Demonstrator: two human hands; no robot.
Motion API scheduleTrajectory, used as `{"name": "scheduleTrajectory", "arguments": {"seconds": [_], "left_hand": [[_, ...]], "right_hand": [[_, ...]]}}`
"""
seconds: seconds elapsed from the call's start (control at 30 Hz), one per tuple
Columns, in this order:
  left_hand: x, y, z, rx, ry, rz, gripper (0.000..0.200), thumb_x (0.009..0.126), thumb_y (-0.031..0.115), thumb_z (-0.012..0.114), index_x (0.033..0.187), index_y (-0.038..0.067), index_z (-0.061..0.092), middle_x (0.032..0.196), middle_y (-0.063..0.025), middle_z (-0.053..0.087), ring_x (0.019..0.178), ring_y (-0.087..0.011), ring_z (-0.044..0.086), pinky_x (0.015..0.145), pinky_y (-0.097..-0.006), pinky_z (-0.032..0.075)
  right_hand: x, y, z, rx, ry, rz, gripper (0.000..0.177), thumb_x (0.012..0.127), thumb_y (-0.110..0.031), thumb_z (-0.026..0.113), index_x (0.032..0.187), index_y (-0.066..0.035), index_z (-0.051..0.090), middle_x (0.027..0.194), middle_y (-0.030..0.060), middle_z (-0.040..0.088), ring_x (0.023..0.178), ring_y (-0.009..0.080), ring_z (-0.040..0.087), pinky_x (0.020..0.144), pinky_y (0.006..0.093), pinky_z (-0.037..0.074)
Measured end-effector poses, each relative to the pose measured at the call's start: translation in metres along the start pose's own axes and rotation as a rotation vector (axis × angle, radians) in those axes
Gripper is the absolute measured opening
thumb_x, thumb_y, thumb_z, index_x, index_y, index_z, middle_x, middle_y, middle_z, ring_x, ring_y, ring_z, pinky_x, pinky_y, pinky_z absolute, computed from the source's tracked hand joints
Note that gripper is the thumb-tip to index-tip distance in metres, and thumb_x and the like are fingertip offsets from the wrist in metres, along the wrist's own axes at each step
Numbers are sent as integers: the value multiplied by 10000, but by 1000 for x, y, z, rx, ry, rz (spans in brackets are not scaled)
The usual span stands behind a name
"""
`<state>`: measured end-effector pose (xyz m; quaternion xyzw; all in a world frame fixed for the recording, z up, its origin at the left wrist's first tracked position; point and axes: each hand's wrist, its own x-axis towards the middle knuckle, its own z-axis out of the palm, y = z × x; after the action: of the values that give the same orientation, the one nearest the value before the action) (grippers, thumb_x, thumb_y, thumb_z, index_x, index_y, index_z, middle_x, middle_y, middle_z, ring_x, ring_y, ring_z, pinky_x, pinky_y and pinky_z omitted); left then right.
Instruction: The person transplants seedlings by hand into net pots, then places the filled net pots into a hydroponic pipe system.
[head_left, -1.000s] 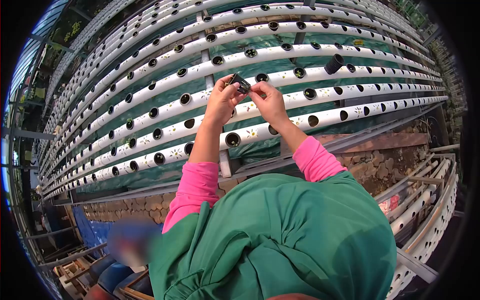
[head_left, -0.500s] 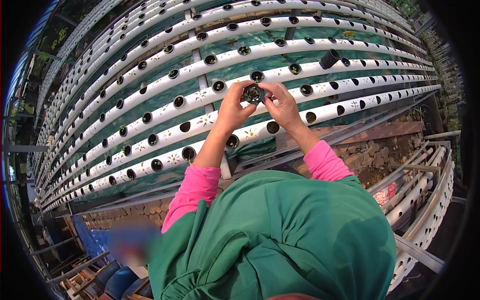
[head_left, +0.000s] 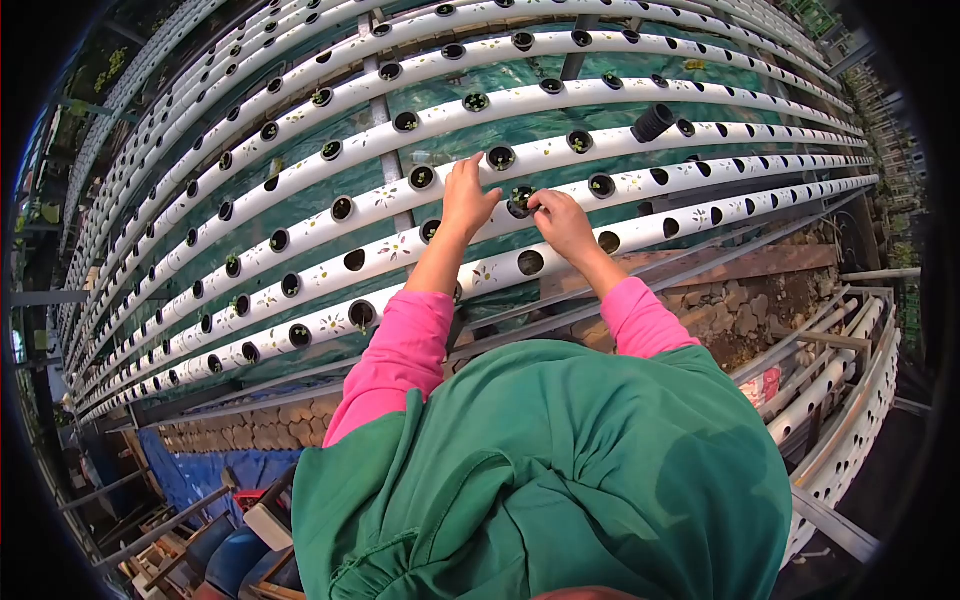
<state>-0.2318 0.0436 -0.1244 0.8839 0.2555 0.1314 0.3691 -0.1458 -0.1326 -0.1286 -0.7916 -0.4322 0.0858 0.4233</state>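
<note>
A small black net pot (head_left: 519, 208) with green seedlings sits at a hole in a white growing pipe (head_left: 572, 192). Its right edge is pinched between the thumb and fingers of my right hand (head_left: 565, 224); whether they grip the rim or a leaf is hard to make out. To the pot's left is my left hand (head_left: 467, 203), holding nothing, fingers stretched forward and thumb apart. Its fingertips come close to another potted seedling (head_left: 501, 158) on the pipe behind. A leaning stack of black net pots (head_left: 653, 123) stands farther right.
Rows of white pipes with holes, many holding black pots, run across the view above green sheeting (head_left: 440, 110). A metal rail (head_left: 690, 255) edges the near side. At lower right is another pipe rack (head_left: 850, 410); blue barrels (head_left: 238, 560) stand at lower left.
The net pot, earlier held up between both hands, is now lower at the pipe hole. My left hand has come off it to the left; my right hand stays at its edge.
</note>
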Motion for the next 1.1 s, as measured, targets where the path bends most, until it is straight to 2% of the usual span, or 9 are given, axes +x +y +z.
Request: {"name": "scheduleTrajectory", "arguments": {"seconds": [0.17,0.27,0.37,0.47,0.53,0.63,0.77,0.83,1.1], "left_hand": [[24,4,20,208,85,23,764,674,224,785,1340,73,442,1272,-133,480,1217,-323,407,1050,-408,332],[35,14,22,320,86,-79,783,654,279,804,1330,85,461,1243,-120,508,1212,-313,413,1038,-425,325],[42,17,20,334,-16,-196,747,650,314,807,1289,86,495,1209,-109,537,1210,-302,415,1012,-439,330],[39,14,17,240,90,-90,662,655,273,799,1227,77,527,1177,-105,557,1173,-311,445,976,-440,356],[33,16,10,-5,196,90,594,672,210,771,1193,65,524,1161,-117,558,1118,-323,482,959,-431,379],[14,39,-13,-116,241,169,576,698,166,737,1214,56,506,1158,-129,567,1099,-311,518,955,-389,400],[-5,64,-40,-94,300,320,576,696,120,732,1219,61,498,1130,-128,554,1091,-303,522,951,-389,407],[-9,73,-50,-74,338,360,583,688,95,733,1221,64,499,1124,-128,546,1082,-300,526,937,-384,420],[-23,98,-82,-148,358,426,597,668,64,733,1221,63,509,1114,-142,515,1008,-294,556,854,-367,481]], "right_hand": [[0,2,-3,-147,-31,-125,200,741,-20,594,933,-77,604,900,114,626,916,343,575,823,427,459],[1,0,-5,-126,-11,-146,217,750,-32,608,958,-92,617,920,104,625,917,338,574,823,429,463],[7,-17,-23,-115,-63,-26,214,766,-45,612,978,-63,633,995,108,639,988,324,576,881,402,442],[16,-23,-40,-85,9,-47,182,777,-65,625,958,-85,636,942,106,630,930,325,574,821,416,462],[24,-34,-57,-54,38,-48,179,780,-72,625,958,-75,637,952,108,632,933,321,575,830,411,454],[38,-55,-78,13,73,-72,171,789,-82,615,956,-49,638,972,112,636,943,307,576,861,395,433],[54,-77,-86,22,126,-162,187,780,-48,594,960,-53,643,979,115,631,948,298,566,860,384,432],[59,-88,-82,-48,186,-326,221,767,-26,582,972,-67,655,1000,118,626,952,308,558,840,377,434],[69,-121,-67,-483,147,-424,260,751,-40,579,986,-119,655,1235,124,554,1142,302,494,881,464,378]]}}
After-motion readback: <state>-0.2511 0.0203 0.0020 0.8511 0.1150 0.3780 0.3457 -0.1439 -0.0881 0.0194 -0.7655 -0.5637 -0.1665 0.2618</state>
